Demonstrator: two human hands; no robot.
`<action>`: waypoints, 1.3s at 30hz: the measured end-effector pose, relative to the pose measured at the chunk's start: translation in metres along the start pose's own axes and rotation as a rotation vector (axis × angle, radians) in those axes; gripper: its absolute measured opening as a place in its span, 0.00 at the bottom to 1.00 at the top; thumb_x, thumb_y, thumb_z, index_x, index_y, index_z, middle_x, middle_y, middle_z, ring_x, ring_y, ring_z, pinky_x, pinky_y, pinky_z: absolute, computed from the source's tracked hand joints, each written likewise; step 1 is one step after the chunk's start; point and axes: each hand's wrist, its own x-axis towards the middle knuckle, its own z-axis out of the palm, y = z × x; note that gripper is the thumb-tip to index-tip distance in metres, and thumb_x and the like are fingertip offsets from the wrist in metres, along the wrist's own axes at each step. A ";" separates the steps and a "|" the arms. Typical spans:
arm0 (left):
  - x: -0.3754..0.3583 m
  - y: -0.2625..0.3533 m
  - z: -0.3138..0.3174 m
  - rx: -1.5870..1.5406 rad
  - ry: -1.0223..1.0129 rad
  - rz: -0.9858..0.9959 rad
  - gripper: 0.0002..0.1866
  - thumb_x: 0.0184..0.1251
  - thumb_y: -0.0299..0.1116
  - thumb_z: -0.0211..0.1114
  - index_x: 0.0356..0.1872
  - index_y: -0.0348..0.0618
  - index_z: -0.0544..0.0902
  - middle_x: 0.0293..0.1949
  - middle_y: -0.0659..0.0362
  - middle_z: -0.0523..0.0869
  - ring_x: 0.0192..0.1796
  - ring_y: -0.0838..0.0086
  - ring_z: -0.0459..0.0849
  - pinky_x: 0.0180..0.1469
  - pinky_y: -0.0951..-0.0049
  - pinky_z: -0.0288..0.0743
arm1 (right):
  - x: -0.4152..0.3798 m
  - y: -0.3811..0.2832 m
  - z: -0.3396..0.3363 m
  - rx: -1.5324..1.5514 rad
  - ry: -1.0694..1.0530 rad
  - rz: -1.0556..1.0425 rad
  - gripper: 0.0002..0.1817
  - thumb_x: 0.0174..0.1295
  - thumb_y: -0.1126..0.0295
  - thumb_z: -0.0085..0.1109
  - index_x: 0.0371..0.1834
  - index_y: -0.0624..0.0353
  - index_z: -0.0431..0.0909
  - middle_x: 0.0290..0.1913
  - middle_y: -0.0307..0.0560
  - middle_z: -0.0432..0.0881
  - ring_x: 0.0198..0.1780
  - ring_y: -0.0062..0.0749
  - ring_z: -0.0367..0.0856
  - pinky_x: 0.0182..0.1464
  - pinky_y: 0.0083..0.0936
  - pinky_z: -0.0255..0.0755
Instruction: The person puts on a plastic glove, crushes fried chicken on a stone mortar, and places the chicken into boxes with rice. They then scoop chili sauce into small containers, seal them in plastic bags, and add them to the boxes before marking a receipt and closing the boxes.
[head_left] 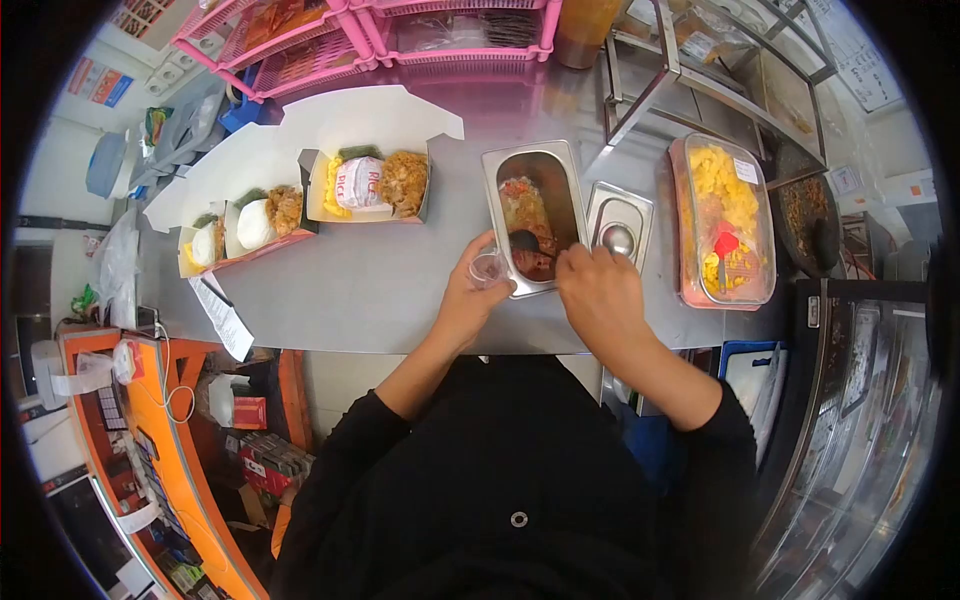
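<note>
A small clear plastic cup [487, 267] is in my left hand [463, 306], whose fingers curl round it beside the near left corner of a steel food pan [491, 195]. The pan contains chunky red-orange sauce [524, 205]. My right hand [603, 300] is closed over the pan's near right edge, gripping a dark spoon [523, 240] whose bowl is in the pan, close to the cup. Most of the spoon's handle is hidden by my fingers. A steel lid [602, 207] lies just right of the pan.
Open meal boxes [417, 208] with wrapped rice and fried chicken stand to the left, near a paper slip [226, 318] and pen. On the right is a glass container [770, 270] of yellow food. Pink baskets [465, 57] and a metal rack [668, 75] stand behind.
</note>
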 end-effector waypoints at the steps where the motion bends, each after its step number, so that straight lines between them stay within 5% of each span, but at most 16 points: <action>1: 0.000 -0.003 -0.002 0.009 -0.010 0.012 0.39 0.53 0.12 0.62 0.69 0.44 0.61 0.44 0.56 0.79 0.46 0.76 0.78 0.50 0.76 0.73 | 0.005 0.000 0.002 -0.032 -0.023 -0.042 0.06 0.45 0.71 0.57 0.27 0.55 0.81 0.23 0.38 0.74 0.29 0.30 0.79 0.28 0.27 0.71; 4: 0.000 -0.011 -0.008 0.026 -0.025 0.033 0.39 0.54 0.12 0.62 0.69 0.42 0.61 0.44 0.56 0.79 0.46 0.75 0.78 0.51 0.75 0.73 | 0.007 -0.008 -0.004 -0.004 -0.209 -0.136 0.03 0.47 0.71 0.57 0.25 0.54 0.80 0.25 0.40 0.76 0.30 0.32 0.80 0.29 0.29 0.73; 13: -0.004 -0.008 -0.006 -0.025 0.001 0.020 0.38 0.54 0.12 0.62 0.69 0.42 0.61 0.47 0.56 0.78 0.48 0.75 0.78 0.51 0.75 0.73 | -0.021 0.040 0.001 0.601 -0.192 0.467 0.10 0.56 0.66 0.55 0.36 0.48 0.86 0.24 0.47 0.83 0.30 0.44 0.83 0.34 0.38 0.76; 20: -0.005 -0.002 -0.002 -0.145 0.041 0.031 0.37 0.54 0.13 0.62 0.68 0.44 0.62 0.50 0.57 0.78 0.48 0.75 0.78 0.48 0.75 0.74 | -0.026 -0.011 -0.025 0.116 0.023 0.160 0.11 0.50 0.70 0.57 0.37 0.55 0.82 0.26 0.41 0.76 0.28 0.33 0.80 0.29 0.29 0.73; 26: -0.006 0.001 -0.004 -0.131 0.045 0.011 0.37 0.55 0.14 0.63 0.68 0.43 0.62 0.49 0.58 0.78 0.45 0.76 0.79 0.44 0.75 0.75 | -0.024 -0.018 -0.030 0.067 0.069 0.174 0.12 0.48 0.71 0.57 0.37 0.56 0.82 0.26 0.40 0.75 0.27 0.31 0.79 0.29 0.29 0.73; 35: -0.009 0.003 -0.020 0.038 0.109 0.004 0.30 0.56 0.20 0.67 0.62 0.40 0.68 0.40 0.61 0.78 0.39 0.77 0.79 0.41 0.76 0.75 | -0.039 0.025 0.003 0.734 0.007 0.533 0.08 0.56 0.68 0.60 0.36 0.54 0.86 0.30 0.46 0.84 0.26 0.38 0.80 0.29 0.31 0.72; 39: -0.010 0.005 -0.037 0.183 0.236 0.054 0.22 0.56 0.22 0.68 0.52 0.41 0.72 0.37 0.64 0.75 0.38 0.79 0.77 0.41 0.77 0.73 | -0.049 0.047 0.026 1.131 -0.095 0.658 0.09 0.59 0.71 0.61 0.40 0.60 0.85 0.24 0.39 0.82 0.22 0.18 0.72 0.26 0.18 0.63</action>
